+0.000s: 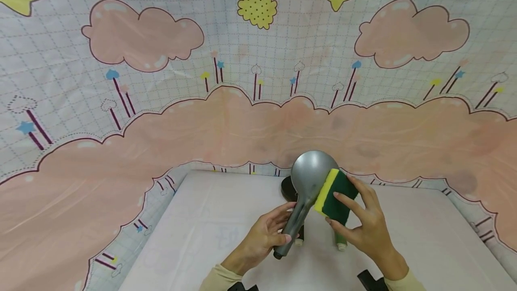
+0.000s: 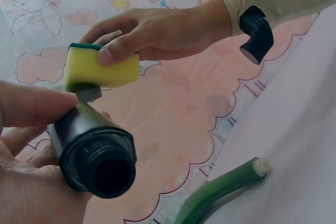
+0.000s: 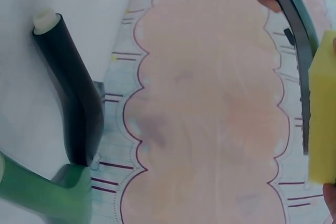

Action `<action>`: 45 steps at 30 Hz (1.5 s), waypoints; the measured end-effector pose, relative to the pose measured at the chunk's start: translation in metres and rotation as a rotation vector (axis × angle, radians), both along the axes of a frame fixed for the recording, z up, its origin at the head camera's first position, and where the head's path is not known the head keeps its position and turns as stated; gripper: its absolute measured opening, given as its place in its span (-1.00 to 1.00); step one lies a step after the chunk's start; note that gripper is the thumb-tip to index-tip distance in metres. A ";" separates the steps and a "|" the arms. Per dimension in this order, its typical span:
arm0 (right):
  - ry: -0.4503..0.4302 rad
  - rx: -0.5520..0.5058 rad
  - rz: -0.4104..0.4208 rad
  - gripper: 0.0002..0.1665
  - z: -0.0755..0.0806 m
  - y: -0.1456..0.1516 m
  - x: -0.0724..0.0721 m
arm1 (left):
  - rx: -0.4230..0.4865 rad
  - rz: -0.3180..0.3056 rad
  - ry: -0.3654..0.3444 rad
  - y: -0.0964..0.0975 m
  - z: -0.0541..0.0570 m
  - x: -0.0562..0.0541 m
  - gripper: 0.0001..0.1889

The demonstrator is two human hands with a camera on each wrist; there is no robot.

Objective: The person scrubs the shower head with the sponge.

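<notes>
A grey handheld shower head (image 1: 314,172) is held tilted above the table, its round head up and away. My left hand (image 1: 264,233) grips its handle, thumb on one side and fingers on the other. In the left wrist view the threaded end of the handle (image 2: 86,129) faces the camera. My right hand (image 1: 369,226) pinches a green and yellow sponge (image 1: 341,196) by its edges. The sponge's yellow side is right at the shower head's neck. In the right wrist view the yellow sponge (image 3: 321,114) overlaps the thin grey edge of the shower head (image 3: 300,40).
On the white table (image 1: 190,232) behind the hands lie a black shower head (image 1: 288,189), partly hidden, and a green one, whose handle end (image 1: 340,241) shows below the sponge. A patterned cloth (image 1: 242,134) with clouds and stars covers the area beyond the table.
</notes>
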State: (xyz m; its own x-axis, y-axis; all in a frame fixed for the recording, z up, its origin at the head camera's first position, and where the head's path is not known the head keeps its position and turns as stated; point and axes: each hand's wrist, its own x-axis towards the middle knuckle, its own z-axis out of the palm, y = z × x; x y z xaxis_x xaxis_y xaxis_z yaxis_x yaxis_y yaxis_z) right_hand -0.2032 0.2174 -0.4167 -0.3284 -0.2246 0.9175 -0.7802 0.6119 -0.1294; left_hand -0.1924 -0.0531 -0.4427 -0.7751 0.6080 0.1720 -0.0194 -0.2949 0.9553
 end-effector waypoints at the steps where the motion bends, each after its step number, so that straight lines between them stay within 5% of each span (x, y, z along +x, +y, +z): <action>1: -0.006 -0.007 -0.003 -0.29 0.000 0.001 0.000 | 0.005 -0.003 0.014 -0.001 -0.001 0.000 -0.20; 11: -0.076 -0.066 -0.052 -0.24 -0.001 0.004 0.001 | 0.029 -0.012 0.058 -0.003 -0.003 0.001 -0.23; 26: -0.027 0.014 0.003 -0.35 -0.005 -0.014 0.009 | 0.025 0.012 -0.081 0.002 0.004 0.004 -0.22; 39: -0.045 0.040 0.023 -0.36 -0.011 -0.025 0.013 | 0.140 -0.113 -0.243 -0.005 0.002 0.002 -0.25; 45: -0.038 0.046 0.038 -0.38 -0.011 -0.028 0.014 | 0.075 -0.069 -0.238 -0.004 0.001 0.001 -0.28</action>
State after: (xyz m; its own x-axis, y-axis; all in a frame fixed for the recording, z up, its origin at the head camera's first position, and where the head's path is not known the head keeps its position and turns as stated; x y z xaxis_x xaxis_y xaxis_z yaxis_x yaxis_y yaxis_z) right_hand -0.1897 0.1892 -0.4273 -0.3531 -0.2796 0.8928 -0.7983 0.5876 -0.1317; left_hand -0.1917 -0.0574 -0.4413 -0.7565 0.6529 0.0366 -0.2631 -0.3552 0.8970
